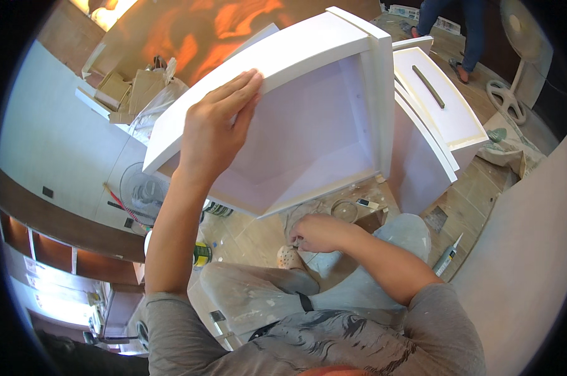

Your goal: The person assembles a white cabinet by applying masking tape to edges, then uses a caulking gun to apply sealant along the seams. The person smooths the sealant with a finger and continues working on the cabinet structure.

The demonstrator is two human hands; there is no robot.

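White open-fronted box (308, 47), smooth, tilted, lilac-shaded inside, left hand (209, 128) on its rim, fingers (234, 86) outstretched, right hand (320, 233) curled, cannot tell whether holding anything.

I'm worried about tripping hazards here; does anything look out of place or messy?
Yes: a cartridge with a pointed nozzle lies loose on the floor to the person's right, perhaps easily stepped on. The person's trousers also carry pale smears, possibly dust or paint.

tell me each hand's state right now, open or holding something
Left hand: open, fingers straight, laid on the white box.
Right hand: fingers curled; can't tell if it holds anything.
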